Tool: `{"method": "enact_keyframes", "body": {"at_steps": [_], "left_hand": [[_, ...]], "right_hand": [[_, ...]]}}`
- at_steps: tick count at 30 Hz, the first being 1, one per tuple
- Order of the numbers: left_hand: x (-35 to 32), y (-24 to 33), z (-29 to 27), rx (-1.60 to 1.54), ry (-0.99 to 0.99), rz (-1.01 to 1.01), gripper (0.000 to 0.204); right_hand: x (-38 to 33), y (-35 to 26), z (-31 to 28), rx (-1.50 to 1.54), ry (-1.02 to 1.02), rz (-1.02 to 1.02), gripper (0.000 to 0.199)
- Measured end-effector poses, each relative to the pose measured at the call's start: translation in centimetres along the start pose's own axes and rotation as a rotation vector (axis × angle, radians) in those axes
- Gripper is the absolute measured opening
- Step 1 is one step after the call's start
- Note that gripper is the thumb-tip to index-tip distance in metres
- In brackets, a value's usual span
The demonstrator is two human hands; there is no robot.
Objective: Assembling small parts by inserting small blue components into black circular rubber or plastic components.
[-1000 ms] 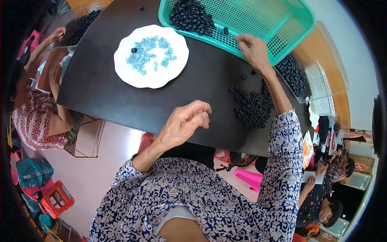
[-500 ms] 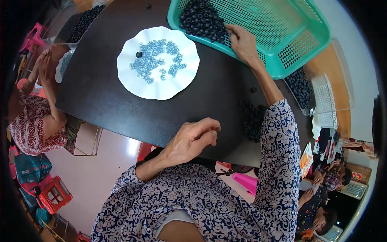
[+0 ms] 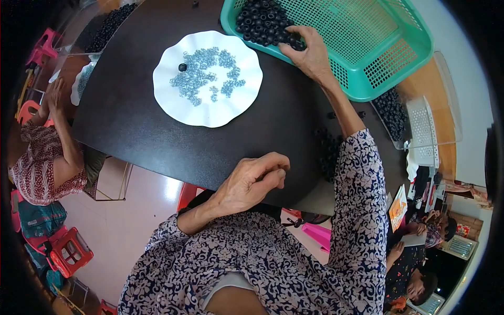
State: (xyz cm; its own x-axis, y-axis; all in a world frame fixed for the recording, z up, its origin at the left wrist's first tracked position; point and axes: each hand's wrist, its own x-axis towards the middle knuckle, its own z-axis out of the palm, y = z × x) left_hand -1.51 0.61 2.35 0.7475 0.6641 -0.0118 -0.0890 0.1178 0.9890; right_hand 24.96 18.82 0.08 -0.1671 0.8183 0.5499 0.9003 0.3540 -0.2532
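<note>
Clearly much remained: my right hand (image 3: 310, 52) pinched black rings (image 3: 262, 21) in the basket (image 3: 388, 58), left hand (image 3: 252, 181) curled shut.

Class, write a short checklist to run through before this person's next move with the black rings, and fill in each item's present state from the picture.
1. Right hand reaches the black rings in the green basket: ok.
2. Right hand has a ring gripped: cannot tell, fingers cover it.
3. Left hand is at the table edge, fingers curled: ok; what it holds: cannot tell.
4. White plate lies flat on the dark table, within reach: ok.
5. Plate holds small pale blue pieces and one black ring: ok.
</note>
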Motion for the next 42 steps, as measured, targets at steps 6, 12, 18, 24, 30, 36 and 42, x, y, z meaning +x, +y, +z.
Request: {"method": "enact_keyframes", "body": {"at_steps": [6, 12, 18, 24, 30, 36, 42], "left_hand": [[0.0, 0.2, -0.2, 0.011, -0.014, 0.016, 0.017], [-0.1, 0.0, -0.3, -0.003, -0.01, 0.014, 0.017], [0.0, 0.1, -0.5, 0.01, -0.032, 0.004, 0.017], [0.0, 0.0, -0.4, 0.003, -0.027, 0.005, 0.017], [-0.2, -0.1, -0.3, 0.018, -0.017, 0.037, 0.016], [-0.4, 0.1, -0.2, 0.028, -0.009, 0.021, 0.015], [-0.4, -0.2, 0.4, 0.003, 0.03, 0.05, 0.013]], "right_hand": [[0.3, 0.5, 0.7, -0.04, 0.013, 0.065, 0.038], [0.4, 0.4, 0.8, -0.07, 0.028, 0.099, 0.026], [-0.4, 0.2, 0.1, -0.015, 0.07, -0.029, 0.014], [-1.8, -1.4, -1.1, 0.007, 0.069, -0.024, 0.012], [-3.2, -2.9, -2.4, 0.046, 0.07, 0.004, 0.013], [-4.8, -4.7, -3.3, 0.026, 0.091, -0.074, 0.012], [-6.6, -5.4, -4.7, -0.041, 0.027, -0.204, 0.012]]}}
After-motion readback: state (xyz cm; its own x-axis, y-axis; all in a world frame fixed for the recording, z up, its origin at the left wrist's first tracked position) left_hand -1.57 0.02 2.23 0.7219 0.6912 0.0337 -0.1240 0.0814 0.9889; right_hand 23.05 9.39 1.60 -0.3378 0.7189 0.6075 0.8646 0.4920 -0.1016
